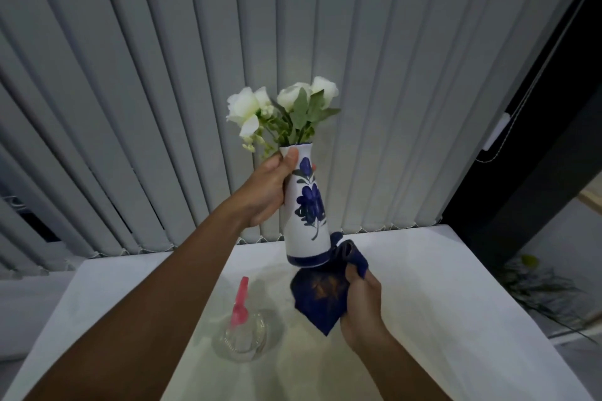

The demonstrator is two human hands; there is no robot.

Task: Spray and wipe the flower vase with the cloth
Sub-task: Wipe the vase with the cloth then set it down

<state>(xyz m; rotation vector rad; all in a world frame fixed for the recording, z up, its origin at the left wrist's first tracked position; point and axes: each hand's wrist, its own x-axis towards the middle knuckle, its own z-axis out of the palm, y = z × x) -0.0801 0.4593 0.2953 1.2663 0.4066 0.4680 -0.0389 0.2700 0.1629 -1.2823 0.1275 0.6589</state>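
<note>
Nearest me, below my left forearm, the clear spray bottle [242,332] with its pink trigger stands on the white table [439,286], set down so both hands are free. Just right of it my right hand [361,306] has its fingers closed around the bunched blue cloth [321,293], pressing it against the foot of the vase [304,208]. Above, my left hand [268,187] wraps the vase's neck, thumb near the rim, lifting it clear of the table so I can reach the base. White flowers [280,107] rise beyond my fingers, with grey blinds [163,75] behind.
</note>
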